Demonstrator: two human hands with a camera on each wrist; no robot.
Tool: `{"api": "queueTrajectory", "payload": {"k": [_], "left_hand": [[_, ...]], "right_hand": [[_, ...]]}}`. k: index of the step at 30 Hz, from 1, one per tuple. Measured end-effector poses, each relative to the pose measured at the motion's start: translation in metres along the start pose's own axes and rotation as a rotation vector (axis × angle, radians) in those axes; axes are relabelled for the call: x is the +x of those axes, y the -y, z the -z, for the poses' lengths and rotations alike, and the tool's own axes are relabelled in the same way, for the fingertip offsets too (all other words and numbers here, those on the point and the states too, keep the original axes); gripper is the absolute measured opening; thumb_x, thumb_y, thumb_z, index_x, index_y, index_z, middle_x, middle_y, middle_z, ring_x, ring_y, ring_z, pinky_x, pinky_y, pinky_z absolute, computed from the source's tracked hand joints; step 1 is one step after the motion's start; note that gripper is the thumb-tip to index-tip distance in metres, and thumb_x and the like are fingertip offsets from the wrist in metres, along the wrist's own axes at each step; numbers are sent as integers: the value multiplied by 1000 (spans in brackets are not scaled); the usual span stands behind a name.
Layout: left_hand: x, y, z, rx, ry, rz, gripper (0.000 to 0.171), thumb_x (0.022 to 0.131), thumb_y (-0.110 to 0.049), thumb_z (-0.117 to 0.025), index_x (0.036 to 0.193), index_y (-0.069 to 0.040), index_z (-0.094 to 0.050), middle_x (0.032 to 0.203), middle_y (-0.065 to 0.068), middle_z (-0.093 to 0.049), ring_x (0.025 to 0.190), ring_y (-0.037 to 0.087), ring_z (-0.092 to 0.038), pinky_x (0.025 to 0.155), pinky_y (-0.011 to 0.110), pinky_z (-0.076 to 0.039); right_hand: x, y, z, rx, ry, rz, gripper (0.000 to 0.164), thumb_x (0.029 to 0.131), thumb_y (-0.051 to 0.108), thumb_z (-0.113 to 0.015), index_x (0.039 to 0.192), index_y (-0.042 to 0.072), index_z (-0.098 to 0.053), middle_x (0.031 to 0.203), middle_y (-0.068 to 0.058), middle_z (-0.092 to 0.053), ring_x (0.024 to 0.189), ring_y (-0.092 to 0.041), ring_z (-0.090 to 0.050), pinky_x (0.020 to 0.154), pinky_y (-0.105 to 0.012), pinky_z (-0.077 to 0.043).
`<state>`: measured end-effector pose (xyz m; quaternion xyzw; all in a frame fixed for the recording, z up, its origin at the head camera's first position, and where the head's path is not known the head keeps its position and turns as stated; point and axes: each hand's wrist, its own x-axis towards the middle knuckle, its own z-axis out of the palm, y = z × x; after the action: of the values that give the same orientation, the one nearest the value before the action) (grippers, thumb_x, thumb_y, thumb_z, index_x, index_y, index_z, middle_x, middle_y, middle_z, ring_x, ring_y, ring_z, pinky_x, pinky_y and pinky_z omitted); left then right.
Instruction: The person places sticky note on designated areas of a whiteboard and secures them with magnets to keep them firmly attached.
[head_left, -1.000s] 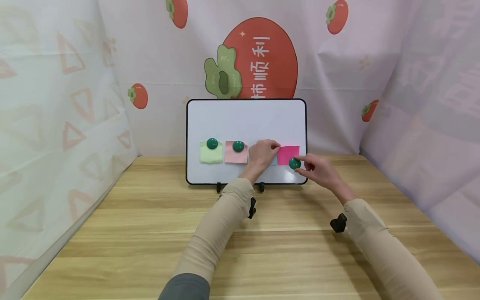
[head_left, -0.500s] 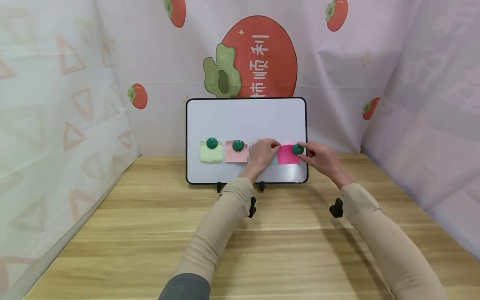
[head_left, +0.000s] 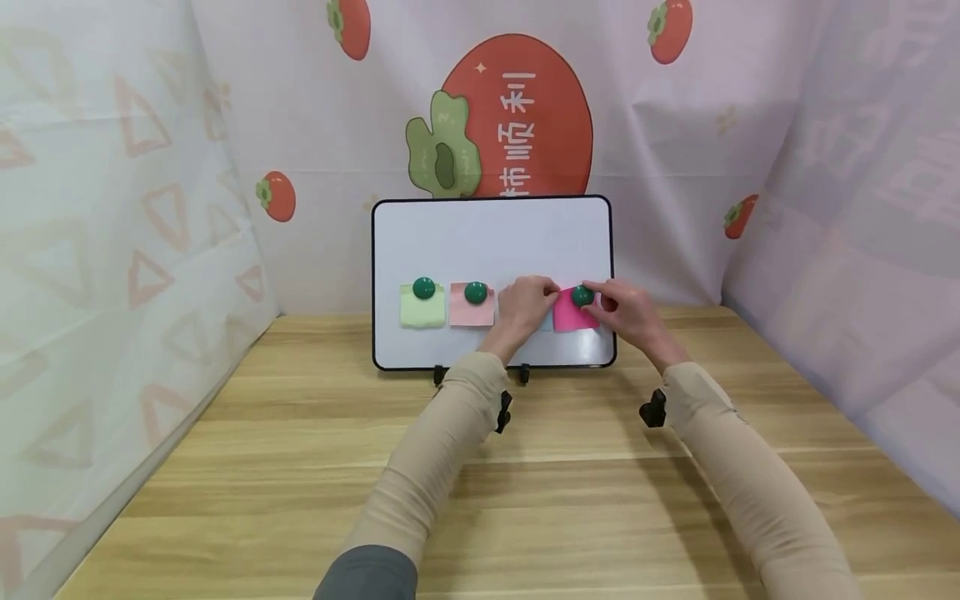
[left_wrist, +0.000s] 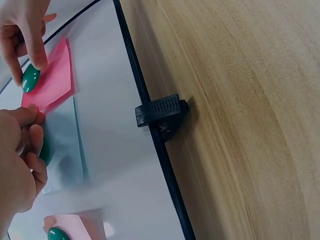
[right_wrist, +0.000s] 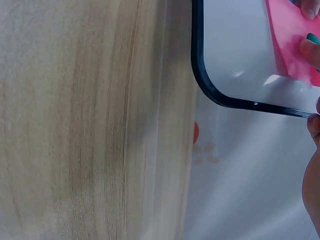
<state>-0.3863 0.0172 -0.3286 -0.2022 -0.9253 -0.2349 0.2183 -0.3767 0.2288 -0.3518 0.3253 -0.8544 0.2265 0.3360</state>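
A bright pink sticky note (head_left: 574, 319) lies against the whiteboard (head_left: 487, 237), its upper left corner pinched by my left hand (head_left: 522, 308). Between thumb and fingers, my right hand (head_left: 632, 315) holds a round green magnet (head_left: 582, 296) over that note's upper part. My left hand covers most of a light blue note (left_wrist: 66, 142); a second green magnet (left_wrist: 45, 152) peeks out there behind the fingers in the left wrist view. Further left, a pale pink note (head_left: 471, 315) and a light green note (head_left: 422, 313) each sit under a green magnet at their top edge.
The whiteboard stands upright near the back of the wooden table (head_left: 300, 467), on small black clip feet (head_left: 524, 372). Behind it hangs a white cloth (head_left: 322, 258) printed with persimmons, and similar cloth walls flank both sides.
My right hand has raised the magnet from the bright pink note's lower right to its top, then brought it left. My left hand stays at the note's corner.
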Motion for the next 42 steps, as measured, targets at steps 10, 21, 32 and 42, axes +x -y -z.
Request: {"api": "queueTrajectory", "payload": {"k": [10, 21, 32, 42], "left_hand": [[2, -4, 4, -7, 12, -3, 20, 99, -31, -63, 108, -22, -77, 103, -6, -76, 86, 8, -69, 67, 24, -50], [1, -8, 6, -22, 30, -19, 19, 99, -24, -62, 108, -16, -77, 103, -2, -75, 82, 9, -65, 66, 22, -51], [1, 0, 5, -23, 35, -49, 22, 100, -23, -61, 114, -14, -74, 107, 1, -74, 89, 11, -68, 74, 23, -54], [-13, 13, 8, 73, 49, -222, 28, 98, -26, -65, 122, -13, -69, 96, 1, -69, 79, 10, -62, 69, 18, -50]], "right_hand": [[11, 4, -3, -8, 23, 10, 43, 82, 2, -79, 123, -1, -68, 78, -10, -60, 70, -17, -46, 62, -20, -35], [12, 2, -5, 19, 43, -43, 43, 82, 5, -80, 124, 0, -68, 94, -15, -70, 74, -20, -52, 65, -18, -39], [13, 2, -7, 2, 91, -73, 45, 85, 7, -78, 127, 0, -65, 106, -17, -71, 80, -22, -57, 70, -29, -49], [3, 14, -2, -84, 93, -96, 49, 87, 19, -78, 131, 2, -62, 90, -10, -58, 77, -20, -54, 66, -30, -48]]}}
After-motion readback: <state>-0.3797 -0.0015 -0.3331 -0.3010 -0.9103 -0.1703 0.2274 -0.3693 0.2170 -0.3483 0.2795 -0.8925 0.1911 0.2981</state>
